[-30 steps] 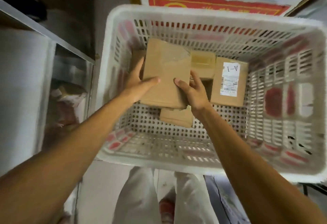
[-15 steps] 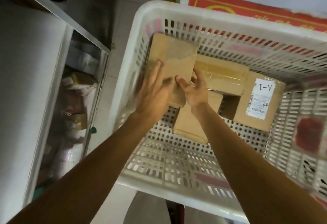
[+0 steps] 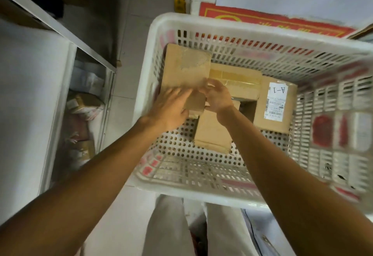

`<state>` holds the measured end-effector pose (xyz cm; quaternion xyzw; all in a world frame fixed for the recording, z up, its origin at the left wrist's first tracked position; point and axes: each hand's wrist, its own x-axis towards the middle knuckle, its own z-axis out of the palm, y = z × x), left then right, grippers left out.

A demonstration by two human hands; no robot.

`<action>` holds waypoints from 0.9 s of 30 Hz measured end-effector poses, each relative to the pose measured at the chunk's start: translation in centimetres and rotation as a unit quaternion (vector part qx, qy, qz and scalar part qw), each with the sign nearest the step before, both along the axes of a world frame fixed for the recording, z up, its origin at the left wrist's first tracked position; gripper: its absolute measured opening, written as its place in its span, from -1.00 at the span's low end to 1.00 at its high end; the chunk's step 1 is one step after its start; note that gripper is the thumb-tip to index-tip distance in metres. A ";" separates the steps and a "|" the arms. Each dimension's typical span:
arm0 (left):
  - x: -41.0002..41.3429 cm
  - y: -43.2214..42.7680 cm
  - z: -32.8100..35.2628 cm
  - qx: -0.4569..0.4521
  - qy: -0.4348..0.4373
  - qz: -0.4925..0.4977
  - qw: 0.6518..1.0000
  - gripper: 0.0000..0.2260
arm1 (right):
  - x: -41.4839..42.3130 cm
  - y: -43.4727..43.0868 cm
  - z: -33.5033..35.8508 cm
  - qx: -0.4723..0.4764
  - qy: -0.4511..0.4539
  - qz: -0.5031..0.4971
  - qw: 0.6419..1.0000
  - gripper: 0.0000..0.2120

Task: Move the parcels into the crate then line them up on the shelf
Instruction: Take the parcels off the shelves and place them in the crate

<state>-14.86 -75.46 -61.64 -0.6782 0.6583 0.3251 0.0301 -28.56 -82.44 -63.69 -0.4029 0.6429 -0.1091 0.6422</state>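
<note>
A white slotted crate point(image 3: 201, 193) holds several brown cardboard parcels. The flat taped parcel point(image 3: 186, 70) leans in the crate's far left corner. My left hand point(image 3: 169, 110) lies on its near face with fingers spread. My right hand point(image 3: 218, 96) grips its near right edge. Under my hands lies a smaller parcel point(image 3: 214, 132) on the crate floor. A taped parcel point(image 3: 236, 82) sits behind, and a parcel with a white "A-1" label point(image 3: 275, 104) stands to the right.
A grey metal shelf unit point(image 3: 60, 27) rises at the left, with wrapped packages point(image 3: 84, 104) on a lower level. A red and white sign point(image 3: 272, 19) lies beyond the crate. My trouser legs point(image 3: 171, 225) show below the crate's near rim.
The flat parcel has moved from the crate's middle into the far left corner. My left hand slid from its left edge onto its near face. The view shifted right.
</note>
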 end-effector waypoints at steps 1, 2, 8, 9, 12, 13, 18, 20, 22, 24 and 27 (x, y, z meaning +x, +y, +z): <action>-0.1 0.2 1.5 0.029 0.044 0.026 0.998 -0.44 | -0.5 0.4 1.5 -0.012 -0.013 0.018 1.000 -0.59; -0.1 0.4 3.1 0.070 0.093 0.059 0.991 -0.48 | -0.9 0.7 3.1 -0.034 -0.016 0.039 0.999 -0.63; 2.1 2.1 12.6 0.007 0.192 0.193 0.962 -0.71 | 1.2 0.4 13.2 -0.171 0.021 0.216 0.961 -0.72; 3.0 2.9 14.3 -0.026 0.189 0.219 0.957 -0.72 | 2.2 0.2 15.1 -0.195 0.013 0.259 0.946 -0.71; 6.0 6.5 20.6 -0.099 0.153 0.308 0.934 -0.75 | 5.3 1.2 21.6 -0.257 -0.026 0.395 0.882 -0.69; 6.9 8.0 22.8 -0.122 0.135 0.335 0.925 -0.76 | 6.5 1.9 23.8 -0.276 -0.037 0.437 0.855 -0.70; 9.9 16.4 32.6 -0.193 0.013 0.429 0.882 -0.68 | 12.8 6.5 33.3 -0.356 -0.085 0.552 0.749 -0.70; 10.7 20.8 35.8 -0.221 -0.043 0.459 0.859 -0.67 | 15.4 9.5 36.7 -0.396 -0.109 0.576 0.707 -0.66; 11.1 25.5 38.6 -0.244 -0.092 0.490 0.831 -0.66 | 17.5 12.9 39.8 -0.421 -0.129 0.605 0.663 -0.61; 11.2 30.0 41.4 -0.259 -0.125 0.520 0.804 -0.65 | 19.5 16.6 42.4 -0.445 -0.150 0.629 0.620 -0.58; 10.6 37.8 45.0 -0.284 -0.179 0.571 0.749 -0.63 | 21.8 23.7 45.8 -0.472 -0.174 0.670 0.545 -0.58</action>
